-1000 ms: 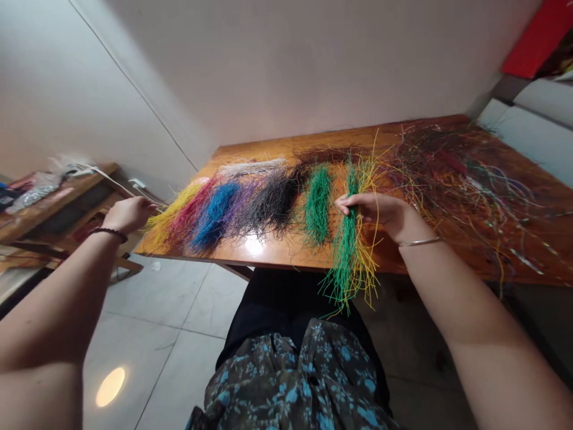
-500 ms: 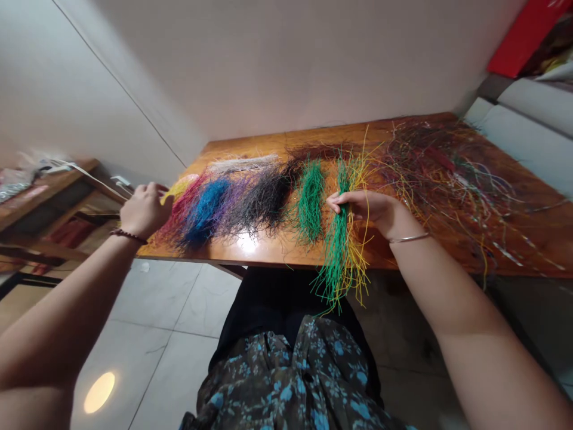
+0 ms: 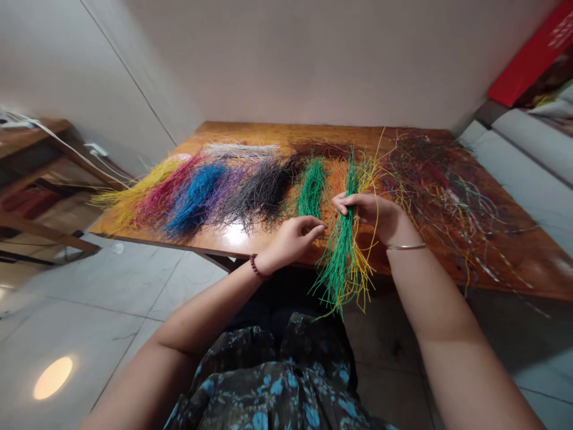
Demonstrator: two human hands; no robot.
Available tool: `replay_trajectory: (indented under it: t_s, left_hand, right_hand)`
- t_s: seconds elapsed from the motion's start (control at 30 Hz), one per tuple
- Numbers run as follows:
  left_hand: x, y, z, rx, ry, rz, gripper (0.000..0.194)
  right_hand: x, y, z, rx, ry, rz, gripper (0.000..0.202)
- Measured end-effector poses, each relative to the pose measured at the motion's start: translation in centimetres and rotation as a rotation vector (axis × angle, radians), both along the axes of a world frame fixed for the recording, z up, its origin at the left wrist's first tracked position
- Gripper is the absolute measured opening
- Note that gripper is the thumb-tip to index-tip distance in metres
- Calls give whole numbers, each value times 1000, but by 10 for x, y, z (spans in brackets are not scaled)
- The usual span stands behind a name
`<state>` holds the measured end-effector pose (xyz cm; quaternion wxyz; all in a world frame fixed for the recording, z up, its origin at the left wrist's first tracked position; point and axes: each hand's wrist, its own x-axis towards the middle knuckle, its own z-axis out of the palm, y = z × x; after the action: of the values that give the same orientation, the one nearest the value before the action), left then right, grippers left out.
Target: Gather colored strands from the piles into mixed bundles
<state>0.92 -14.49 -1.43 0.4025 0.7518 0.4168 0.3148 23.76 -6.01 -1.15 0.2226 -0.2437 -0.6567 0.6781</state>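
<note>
My right hand (image 3: 369, 212) pinches a long bunch of green strands (image 3: 341, 251) near its upper part, with yellow strands (image 3: 363, 272) hanging beside it. The lower ends droop past the table's front edge. Left of it, my left hand (image 3: 293, 239) hovers by the front edge with its fingers curled and the thumb against or close to the fingertips; whether anything thin is between them cannot be made out. A second green bundle (image 3: 312, 188) lies on the table just beyond that hand.
On the wooden table (image 3: 242, 239) lie yellow (image 3: 129, 197), red (image 3: 168, 188), blue (image 3: 197, 194), purple (image 3: 229, 190), black (image 3: 264, 191) and white (image 3: 242, 150) strand bundles. A tangled mixed heap (image 3: 439, 173) covers the right side. A wooden shelf stands left.
My left hand has moved right from the yellow bundle at the far left to beside the green strands. My right hand still holds its bunch. The view has shifted slightly.
</note>
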Motion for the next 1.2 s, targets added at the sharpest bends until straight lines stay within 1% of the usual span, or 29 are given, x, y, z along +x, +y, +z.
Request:
replay_trajectory:
  t_s: [0.1, 0.2, 0.33, 0.43, 0.53, 0.73, 0.8, 0.9, 1.0, 1.2]
  left_hand:
    - [14, 11, -8, -162, -209, -49, 27]
    - [20, 13, -10, -288, -324, -59, 30]
    - [20, 7, -5, -424, -387, -52, 37]
    - [20, 3, 0, -483, -449, -68, 37]
    - [21, 2, 3, -533, -466, -45, 35]
    - [25, 4, 0, -521, -509, 2, 32]
    - [26, 4, -1, -538, -502, 11, 33]
    - [27, 5, -1, -559, -485, 10, 33]
    - [27, 6, -1, -544, -502, 5, 33]
    - [30, 7, -3, -545, -527, -4, 33]
  right_hand:
    - [0, -1, 0, -7, 3, 21, 23]
    - [0, 0, 0, -22, 7, 40, 24]
    - [0, 2, -1, -29, 35, 77, 27]
    - [0, 3, -2, -55, 47, 108, 29]
    - [-1, 2, 0, -78, 57, 108, 30]
    - [-5, -5, 6, -80, 72, 78, 30]
    - [-6, -6, 6, -85, 89, 92, 30]
    - [-5, -5, 4, -82, 110, 139, 29]
    - [-4, -3, 1, -90, 114, 173, 28]
    - [-2, -2, -2, -106, 129, 169, 28]
